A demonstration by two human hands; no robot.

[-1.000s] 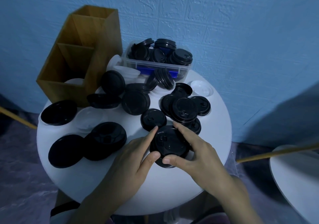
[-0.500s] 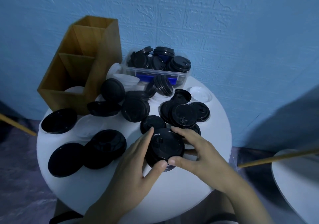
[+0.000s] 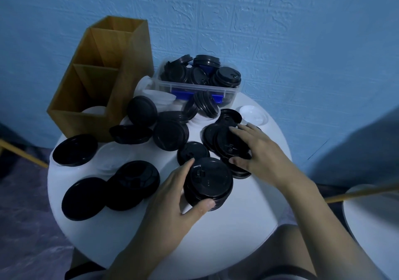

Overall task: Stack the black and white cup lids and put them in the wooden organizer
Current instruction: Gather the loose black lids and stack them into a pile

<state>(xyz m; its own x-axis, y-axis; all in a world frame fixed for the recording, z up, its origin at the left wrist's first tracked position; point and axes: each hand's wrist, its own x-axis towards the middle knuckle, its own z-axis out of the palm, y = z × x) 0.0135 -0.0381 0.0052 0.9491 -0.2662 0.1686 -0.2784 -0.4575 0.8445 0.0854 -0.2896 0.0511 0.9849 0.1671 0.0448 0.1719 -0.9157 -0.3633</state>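
My left hand (image 3: 172, 195) grips a short stack of black lids (image 3: 208, 180) near the front of the round white table (image 3: 237, 225), thumb under it and fingers round its left side. My right hand (image 3: 257, 148) lies over a cluster of black lids (image 3: 224, 143) further back, thumb and fingers curled round the top one. The wooden organizer (image 3: 103, 79) stands at the back left, with a white lid (image 3: 95, 109) in its front compartment. Several loose black lids (image 3: 133, 176) and white lids (image 3: 253, 114) lie scattered across the table.
A clear plastic tub (image 3: 198, 85) full of black lids sits at the back against the blue wall. A second white surface (image 3: 375, 225) and a wooden stick (image 3: 362, 191) are at the right. The table edge curves close in front.
My right hand let go of the stack and moved back-right onto the lid cluster. My left hand kept the stack, now holding it alone.
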